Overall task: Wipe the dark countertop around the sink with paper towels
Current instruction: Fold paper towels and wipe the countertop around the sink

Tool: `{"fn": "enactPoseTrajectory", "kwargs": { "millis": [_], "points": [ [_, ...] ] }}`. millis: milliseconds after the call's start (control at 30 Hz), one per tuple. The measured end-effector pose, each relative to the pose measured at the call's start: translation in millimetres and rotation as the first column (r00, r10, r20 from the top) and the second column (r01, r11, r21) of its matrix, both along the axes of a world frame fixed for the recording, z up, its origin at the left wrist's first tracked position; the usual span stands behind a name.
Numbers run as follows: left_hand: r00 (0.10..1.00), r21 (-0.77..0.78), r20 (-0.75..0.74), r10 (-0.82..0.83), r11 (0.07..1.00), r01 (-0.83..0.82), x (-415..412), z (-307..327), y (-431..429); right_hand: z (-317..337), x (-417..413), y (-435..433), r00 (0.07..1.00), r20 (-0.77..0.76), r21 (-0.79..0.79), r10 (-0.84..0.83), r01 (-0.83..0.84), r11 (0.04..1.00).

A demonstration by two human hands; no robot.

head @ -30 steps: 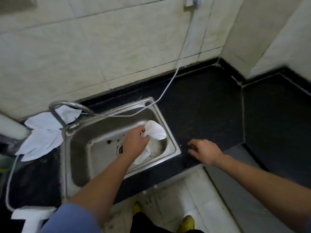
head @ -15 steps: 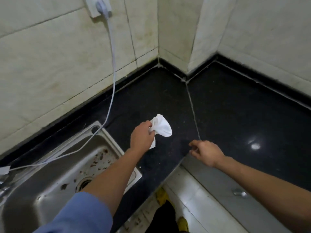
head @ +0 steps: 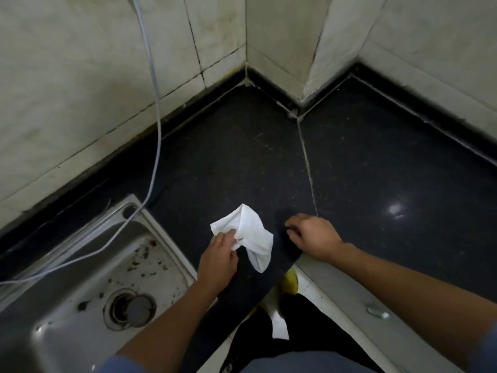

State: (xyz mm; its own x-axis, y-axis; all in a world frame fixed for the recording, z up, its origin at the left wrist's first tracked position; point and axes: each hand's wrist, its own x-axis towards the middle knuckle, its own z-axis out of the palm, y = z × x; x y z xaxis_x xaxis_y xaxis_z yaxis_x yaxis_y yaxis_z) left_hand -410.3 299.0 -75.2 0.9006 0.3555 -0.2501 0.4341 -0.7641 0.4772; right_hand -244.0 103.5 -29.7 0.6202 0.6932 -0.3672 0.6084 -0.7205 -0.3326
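Centre frame: left grip [head: 219, 262] pinches crumpled paper towel [head: 248, 235] over dark worktop [head: 228, 157], right of sink [head: 172, 238]. Right grip [head: 313, 235] rests loose on worktop, holding nothing. Likely starting a wipe; next, press towel flat and sweep.

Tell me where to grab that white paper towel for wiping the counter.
Take the paper towel at its bunched middle, from the sink side, where the left hand pinches it; its loose flaps spread away from there, so that likely gives most control.
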Motion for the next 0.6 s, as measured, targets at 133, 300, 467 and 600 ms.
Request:
{"fn": "enactPoseTrajectory", "kwargs": {
  "millis": [133,300,467,600],
  "points": [
    [0.997,0.015,-0.007,0.077,0.997,-0.077,4,-1,2,-7,2,46,0.985,0.039,0.147,0.171,-0.175,0.974],
    [0.996,0.141,-0.087,0.034,0.99,-0.021,-7,-8,4,-35,-1,75,0.915,-0.138,-0.075,0.38,-0.392,0.917],
    [0.992,0.248,-0.125,-0.025,0.967,0.056,-9,-4,16,-39,39,50,0.99,-0.137,0.011,0.022,-0.021,1.0],
    [0.977,0.308,-0.207,-0.048,0.945,0.112,-5,-1,13,-35,63,22,0.997,-0.072,-0.06,-0.031,0.026,0.998]
  ]
}}
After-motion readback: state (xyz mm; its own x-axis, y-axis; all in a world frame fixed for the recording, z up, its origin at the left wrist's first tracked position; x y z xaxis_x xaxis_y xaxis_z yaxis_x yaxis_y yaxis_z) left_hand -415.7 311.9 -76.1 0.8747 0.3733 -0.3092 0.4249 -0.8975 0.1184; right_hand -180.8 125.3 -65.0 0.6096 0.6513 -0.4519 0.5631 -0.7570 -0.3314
